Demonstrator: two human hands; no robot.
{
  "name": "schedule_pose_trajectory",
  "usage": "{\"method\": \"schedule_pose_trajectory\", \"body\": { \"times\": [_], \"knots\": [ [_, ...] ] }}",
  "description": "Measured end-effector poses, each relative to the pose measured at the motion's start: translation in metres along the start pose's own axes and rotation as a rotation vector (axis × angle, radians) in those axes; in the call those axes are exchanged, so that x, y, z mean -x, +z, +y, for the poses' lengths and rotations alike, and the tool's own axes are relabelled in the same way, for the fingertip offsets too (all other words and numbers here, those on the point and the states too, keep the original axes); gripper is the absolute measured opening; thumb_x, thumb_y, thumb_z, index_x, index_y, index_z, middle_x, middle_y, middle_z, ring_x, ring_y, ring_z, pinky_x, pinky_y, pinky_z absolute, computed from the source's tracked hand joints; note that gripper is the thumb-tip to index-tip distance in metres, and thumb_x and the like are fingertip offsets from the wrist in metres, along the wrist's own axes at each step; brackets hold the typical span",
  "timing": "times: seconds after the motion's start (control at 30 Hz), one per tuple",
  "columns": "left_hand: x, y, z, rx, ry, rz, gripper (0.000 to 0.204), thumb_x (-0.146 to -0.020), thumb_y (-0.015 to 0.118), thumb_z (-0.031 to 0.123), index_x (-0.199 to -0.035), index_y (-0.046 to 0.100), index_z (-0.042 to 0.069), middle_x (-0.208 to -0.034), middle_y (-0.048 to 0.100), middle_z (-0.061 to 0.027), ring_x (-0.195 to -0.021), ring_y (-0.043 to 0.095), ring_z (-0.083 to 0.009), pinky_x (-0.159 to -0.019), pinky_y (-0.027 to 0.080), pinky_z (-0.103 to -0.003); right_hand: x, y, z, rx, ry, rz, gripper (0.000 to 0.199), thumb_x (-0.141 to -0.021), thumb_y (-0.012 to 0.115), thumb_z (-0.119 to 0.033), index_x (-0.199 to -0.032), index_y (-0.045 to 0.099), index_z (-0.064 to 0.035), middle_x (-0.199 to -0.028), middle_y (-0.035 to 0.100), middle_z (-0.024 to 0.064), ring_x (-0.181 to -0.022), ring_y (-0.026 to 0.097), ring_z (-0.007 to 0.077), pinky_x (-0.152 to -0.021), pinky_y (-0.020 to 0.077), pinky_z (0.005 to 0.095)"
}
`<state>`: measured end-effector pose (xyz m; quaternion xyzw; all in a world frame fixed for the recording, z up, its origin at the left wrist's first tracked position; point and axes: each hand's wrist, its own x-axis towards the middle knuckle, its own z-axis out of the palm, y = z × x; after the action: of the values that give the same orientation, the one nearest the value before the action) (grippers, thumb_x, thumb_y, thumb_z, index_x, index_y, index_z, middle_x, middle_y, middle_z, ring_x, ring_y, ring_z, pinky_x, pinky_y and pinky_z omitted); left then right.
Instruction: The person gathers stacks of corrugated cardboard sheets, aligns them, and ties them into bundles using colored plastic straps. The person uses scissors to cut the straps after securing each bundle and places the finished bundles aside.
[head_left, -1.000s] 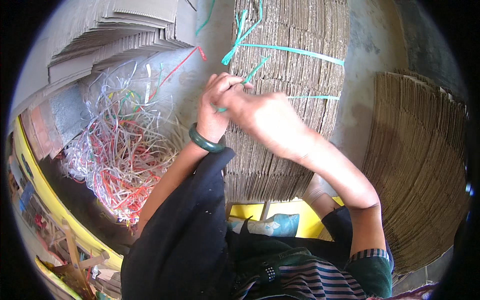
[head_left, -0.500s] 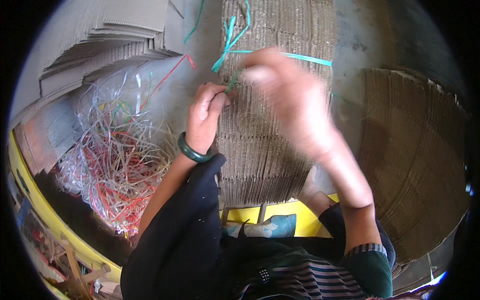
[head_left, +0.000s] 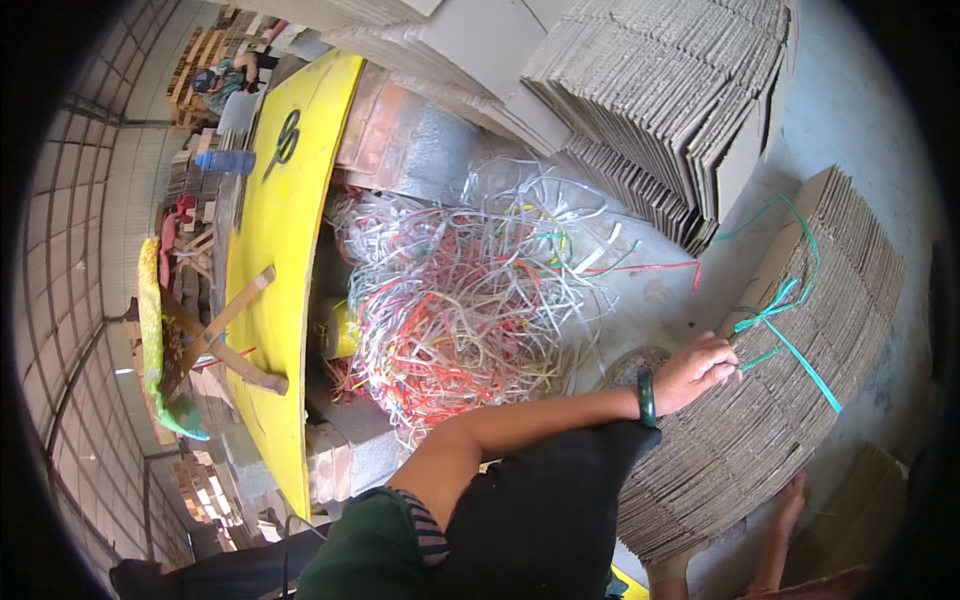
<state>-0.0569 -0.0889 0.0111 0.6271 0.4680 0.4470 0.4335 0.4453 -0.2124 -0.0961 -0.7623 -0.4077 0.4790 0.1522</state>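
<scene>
A long bundle of folded brown cardboard sheets (head_left: 850, 260) stands on the floor at the right, with a green plastic strap (head_left: 808, 370) across it. The strap is gathered in a knot with loose ends (head_left: 772, 306) near the bundle's left edge. My left hand (head_left: 695, 372), with a dark bangle at its wrist, is closed at that edge, pinching a short green strap end (head_left: 760, 359). Low on the bundle's far right side is my right hand (head_left: 790, 500), only partly visible beside the cardboard. Its fingers cannot be made out.
Tangled white and red strapping (head_left: 450, 300) lies left of the bundle. Beyond it, a yellow board (head_left: 300, 120) bears dark scissors (head_left: 286, 140). A blue bottle (head_left: 225, 160) stands behind. Cardboard stacks (head_left: 650, 90) rise at the top, and more cardboard (head_left: 860, 510) sits lower right. Another person (head_left: 225, 80) is far off.
The view has swung left, bringing the yellow board and workshop in. My right hand has gone from above the strap to the bundle's right side. My left hand keeps its pinch.
</scene>
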Motion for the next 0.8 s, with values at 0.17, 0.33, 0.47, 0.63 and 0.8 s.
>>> {"method": "schedule_pose_trajectory", "body": {
  "times": [0.17,0.33,0.47,0.63,0.8],
  "knots": [
    [-0.002,0.008,0.011,-0.113,-0.094,-0.07,0.012,-0.103,0.063,0.016,-0.106,0.067,0.005,-0.098,0.065,-0.007,-0.097,0.061,-0.0264,-0.088,0.049,-0.041,0.0,-0.096,-0.027,0.71,-0.087,-0.133,0.039,-0.107,0.055,-0.031,-0.108,0.076,0.0032,-0.075,0.062,0.0148,-0.07,0.057,0.0238,-0.066,0.0504,0.0464],
    [0.016,0.031,-0.014,0.198,-0.132,-0.026,0.011,-0.104,0.056,0.001,-0.112,0.064,0.0,-0.104,0.066,-0.0092,-0.088,0.065,-0.0173,-0.084,0.055,-0.032,0.051,-0.101,-0.13,0.879,-0.431,-0.183,0.028,-0.106,0.057,-0.019,-0.088,0.059,0.0017,-0.077,0.064,0.0208,-0.066,0.061,0.0375,-0.063,0.0468,0.0466],
    [0.002,0.017,0.005,0.001,-0.092,-0.085,0.013,-0.108,0.058,0.011,-0.109,0.063,-0.001,-0.1,0.069,-0.0079,-0.086,0.062,-0.0158,-0.081,0.051,-0.031,0.116,-0.031,-0.305,0.428,-0.199,-0.262,0.02,-0.106,0.055,-0.011,-0.092,0.061,0.0003,-0.064,0.055,0.007,-0.054,0.052,0.0151,-0.054,0.0463,0.0334],
    [-0.004,0.017,0.005,-0.139,0.0,-0.104,0.012,-0.107,0.059,0.011,-0.108,0.064,0.001,-0.094,0.067,-0.0066,-0.085,0.058,-0.0205,-0.081,0.049,-0.035,0.12,0.072,-0.335,0.656,-0.742,-0.166,0.009,-0.1,0.068,-0.015,-0.103,0.067,-0.0063,-0.073,0.066,0.0157,-0.06,0.069,0.0306,-0.058,0.0558,0.0407],
    [-0.001,0.016,0.006,-0.266,0.045,-0.074,0.013,-0.104,0.061,0.011,-0.108,0.067,0.001,-0.093,0.065,-0.0086,-0.088,0.057,-0.0253,-0.083,0.047,-0.039,0.103,0.163,-0.352,0.245,-0.573,-0.096,0.017,-0.098,0.071,-0.022,-0.099,0.066,-0.0057,-0.074,0.069,0.0175,-0.067,0.072,0.0353,-0.062,0.0576,0.0453]
  ]
}}
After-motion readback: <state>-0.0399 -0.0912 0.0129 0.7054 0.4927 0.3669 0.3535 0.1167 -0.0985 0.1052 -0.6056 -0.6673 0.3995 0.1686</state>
